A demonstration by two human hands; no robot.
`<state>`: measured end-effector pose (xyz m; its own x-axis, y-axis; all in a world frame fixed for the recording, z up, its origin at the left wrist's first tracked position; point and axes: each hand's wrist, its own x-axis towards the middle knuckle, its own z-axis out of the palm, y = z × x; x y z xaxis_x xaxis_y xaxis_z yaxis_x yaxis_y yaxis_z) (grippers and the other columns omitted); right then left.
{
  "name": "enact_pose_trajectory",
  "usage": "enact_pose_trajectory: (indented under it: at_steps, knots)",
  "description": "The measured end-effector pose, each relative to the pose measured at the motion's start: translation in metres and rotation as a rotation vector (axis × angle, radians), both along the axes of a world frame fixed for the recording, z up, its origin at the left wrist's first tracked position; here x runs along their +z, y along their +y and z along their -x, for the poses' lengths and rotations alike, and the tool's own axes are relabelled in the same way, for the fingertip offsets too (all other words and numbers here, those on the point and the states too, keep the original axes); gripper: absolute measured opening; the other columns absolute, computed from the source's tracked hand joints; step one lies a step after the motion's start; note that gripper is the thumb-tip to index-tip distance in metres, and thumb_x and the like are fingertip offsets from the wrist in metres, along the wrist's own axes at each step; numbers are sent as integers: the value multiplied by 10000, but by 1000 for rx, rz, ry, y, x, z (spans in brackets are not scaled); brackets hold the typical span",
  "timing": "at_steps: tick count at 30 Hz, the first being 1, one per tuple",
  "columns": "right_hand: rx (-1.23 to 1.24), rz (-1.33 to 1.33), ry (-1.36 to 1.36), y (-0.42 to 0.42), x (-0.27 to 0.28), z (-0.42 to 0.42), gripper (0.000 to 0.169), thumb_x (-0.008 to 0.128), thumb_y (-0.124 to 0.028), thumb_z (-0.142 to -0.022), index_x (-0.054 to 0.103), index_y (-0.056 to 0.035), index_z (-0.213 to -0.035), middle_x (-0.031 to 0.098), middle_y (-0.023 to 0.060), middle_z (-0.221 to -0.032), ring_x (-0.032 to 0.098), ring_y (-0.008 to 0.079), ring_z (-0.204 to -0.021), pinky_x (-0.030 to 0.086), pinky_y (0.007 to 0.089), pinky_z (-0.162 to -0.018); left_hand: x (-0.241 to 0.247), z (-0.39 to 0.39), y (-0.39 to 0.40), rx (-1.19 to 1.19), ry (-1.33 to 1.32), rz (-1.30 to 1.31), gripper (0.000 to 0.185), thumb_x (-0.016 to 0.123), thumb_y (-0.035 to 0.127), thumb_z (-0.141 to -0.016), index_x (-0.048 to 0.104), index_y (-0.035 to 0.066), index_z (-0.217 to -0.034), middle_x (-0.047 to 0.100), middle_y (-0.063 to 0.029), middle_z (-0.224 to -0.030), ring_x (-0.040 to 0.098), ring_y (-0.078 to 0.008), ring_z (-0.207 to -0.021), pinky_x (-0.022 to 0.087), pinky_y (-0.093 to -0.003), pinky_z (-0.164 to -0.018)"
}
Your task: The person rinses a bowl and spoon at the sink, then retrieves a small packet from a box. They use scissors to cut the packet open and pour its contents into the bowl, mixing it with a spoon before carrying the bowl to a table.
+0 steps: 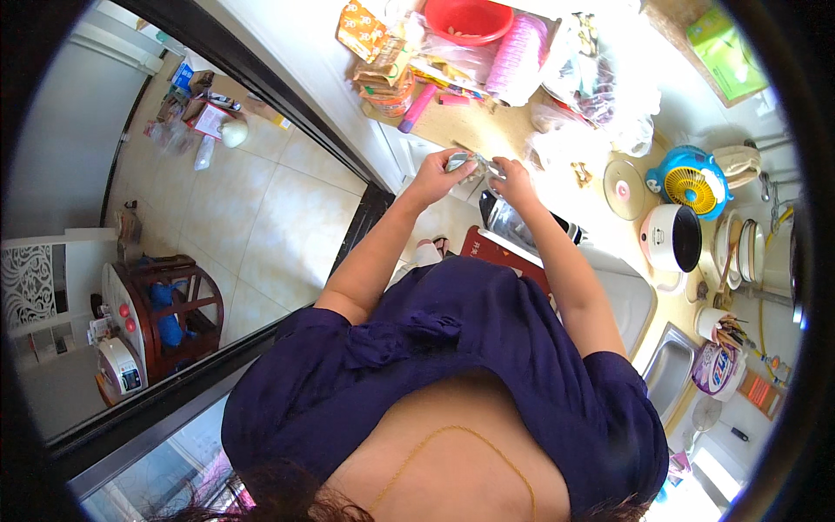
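My left hand (438, 177) holds one side of a small crinkled plastic packet (479, 163), with the thumb on top. On its other side, my right hand (513, 181) pinches the packet with thumb and fingers. Both hands are raised by the near edge of the kitchen counter (486, 127). Beyond them on the counter lie a pink-and-purple tube (417, 108) and a short pink piece (454, 100). What the packet contains cannot be made out.
Below my hands is a bin lined with a clear bag (512, 222). Along the counter stand a red bowl (470, 23), a glass lid (623, 190), a blue fan (691, 183), a white pot (659, 238) and a steel sink (672, 372). A black door frame (368, 209) runs on the left.
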<state>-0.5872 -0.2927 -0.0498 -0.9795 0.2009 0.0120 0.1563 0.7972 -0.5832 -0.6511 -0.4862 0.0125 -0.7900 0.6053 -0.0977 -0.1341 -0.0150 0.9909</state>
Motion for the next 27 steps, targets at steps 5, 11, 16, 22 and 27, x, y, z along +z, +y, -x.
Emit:
enact_pose_trajectory:
  at_steps: [5, 11, 16, 22, 27]
  knots:
    - [-81, -54, 31, 2, -31, 38, 501, 692, -112, -643, 526, -123, -1115, 539, 170, -956, 552, 351, -889, 459, 413, -759, -5, 18, -21, -4, -6, -12, 234, 659, 162, -792, 616, 10, -965, 609, 5, -804, 526, -51, -719, 424, -201, -636]
    - [-177, -71, -58, -4, -39, 54, 575, 664, -48, -670, 382, -96, -1168, 539, 189, -992, 536, 358, -936, 443, 422, -796, -4, 32, -38, 15, -37, -21, 215, 649, 125, -797, 607, 14, -976, 629, -30, -838, 565, -74, -754, 448, -212, -677]
    - [-168, -115, -25, 6, -42, 63, 513, 652, -2, -663, 393, -67, -1101, 572, 181, -953, 564, 359, -885, 458, 412, -766, -2, 35, -34, 13, -39, -33, 221, 649, 124, -798, 604, 14, -984, 628, -40, -838, 568, -77, -743, 452, -214, -676]
    - [-186, -78, 142, 11, -38, 63, 426, 628, -7, -668, 507, -66, -1072, 551, 175, -1002, 521, 359, -968, 423, 406, -843, 1, 37, -31, 14, -65, -26, 220, 650, 126, -796, 608, 7, -976, 621, -22, -838, 555, -67, -747, 441, -211, -672]
    - [-163, 265, 300, -17, 13, 36, 197, 591, -34, -737, 605, -54, -932, 570, 115, -964, 566, 254, -883, 472, 347, -733, 8, 36, -11, -14, -3, -26, 222, 651, 138, -796, 610, -13, -953, 612, -6, -830, 530, -52, -756, 430, -206, -666]
